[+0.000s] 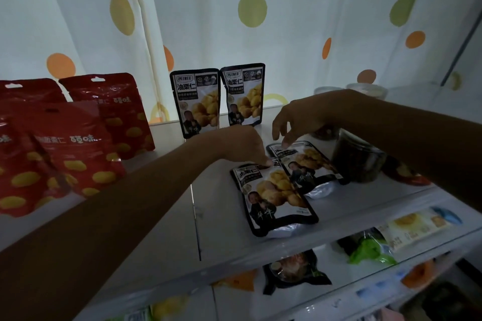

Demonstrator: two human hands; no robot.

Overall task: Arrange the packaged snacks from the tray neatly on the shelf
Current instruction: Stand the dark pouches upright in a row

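Top shelf (pixel 221 216), white, with a dotted curtain (pixel 250 8) behind it. Two black chestnut pouches stand upright side by side at the back edge, left one (pixel 198 104) and right one (pixel 245 96), edges touching. Two more of the same lie flat toward the front right: the near flat pouch (pixel 273 195) by the front edge, and the far flat pouch (pixel 310 161) just behind it, their edges overlapping. The left hand (pixel 242 147) reaches in with fingers curled down and tips on the top edge of the near flat pouch; a real grip or just a touch, cannot tell. The right hand (pixel 300 117) hovers over the far flat pouch's top end, fingers loose and spread, holding nothing. A dark jar (pixel 357 159) sits just right of the far flat pouch. Red pouches (pixel 78 154) stand clustered at the left end. On the lower shelf (pixel 331 279) lie a black pack (pixel 294 271) and a green pack (pixel 370 250).
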